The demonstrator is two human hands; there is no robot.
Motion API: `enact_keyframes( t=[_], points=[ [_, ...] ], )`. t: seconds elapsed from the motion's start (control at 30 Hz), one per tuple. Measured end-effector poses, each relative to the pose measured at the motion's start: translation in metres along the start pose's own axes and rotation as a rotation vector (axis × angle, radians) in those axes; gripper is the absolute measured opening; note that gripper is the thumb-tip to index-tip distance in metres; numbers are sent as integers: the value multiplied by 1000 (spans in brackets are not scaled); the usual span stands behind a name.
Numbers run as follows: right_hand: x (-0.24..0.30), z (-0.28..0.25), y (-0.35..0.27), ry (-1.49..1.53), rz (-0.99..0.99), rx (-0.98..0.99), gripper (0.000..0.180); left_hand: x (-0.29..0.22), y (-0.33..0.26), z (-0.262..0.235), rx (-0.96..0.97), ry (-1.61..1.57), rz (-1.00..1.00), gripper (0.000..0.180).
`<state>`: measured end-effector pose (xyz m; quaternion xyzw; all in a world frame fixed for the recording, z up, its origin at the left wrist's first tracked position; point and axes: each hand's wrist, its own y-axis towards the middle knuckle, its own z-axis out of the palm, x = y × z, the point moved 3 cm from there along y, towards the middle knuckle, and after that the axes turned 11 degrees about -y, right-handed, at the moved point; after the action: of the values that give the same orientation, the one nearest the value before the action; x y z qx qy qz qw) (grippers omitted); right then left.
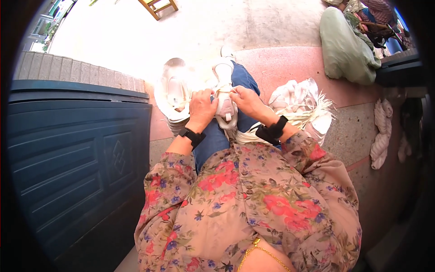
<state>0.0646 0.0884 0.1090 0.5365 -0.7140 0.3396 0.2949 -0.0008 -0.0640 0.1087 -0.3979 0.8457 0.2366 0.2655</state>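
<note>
A white shoe (226,109) lies on my lap between my thighs, its heel tab toward me. Cream lace crosses its upper part. At the shoe's left side my left hand (202,109) is closed, its fingertips pinched at the lace. My right hand (250,102) pinches the lace from the right, thumb and forefinger together. Glare and the fingers hide the lace ends. Beside my left knee stands a stack of white shoes (173,93). To my right is a pile of white shoes (294,96) with a bundle of cream laces (312,113) spread over it.
A blue panelled door (77,149) stands close on my left. A stuffed pale green sack (346,50) leans at the far right, near piled belongings. A twisted whitish cloth (382,133) hangs at the right. Part of a wooden stool (158,7) shows at the far edge.
</note>
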Motion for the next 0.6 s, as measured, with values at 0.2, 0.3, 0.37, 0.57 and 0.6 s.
enact_keyframes(
  t=[0.2,0.3,0.37,0.57,0.6],
  points=[
    [-4,18,-1,-127,-67,-74,24,-21,14,2,111,276,10,18],
    [7,16,-2,-150,-107,-91,22,-16,15,-2,78,303,-52,17],
    [11,17,0,-109,-173,-93,20,-12,13,-4,60,300,-104,16],
    [15,32,14,-312,-205,-99,16,-12,6,4,111,276,-116,17],
    [20,30,13,-311,-209,-95,16,-7,5,5,99,238,-118,18]
  ],
)
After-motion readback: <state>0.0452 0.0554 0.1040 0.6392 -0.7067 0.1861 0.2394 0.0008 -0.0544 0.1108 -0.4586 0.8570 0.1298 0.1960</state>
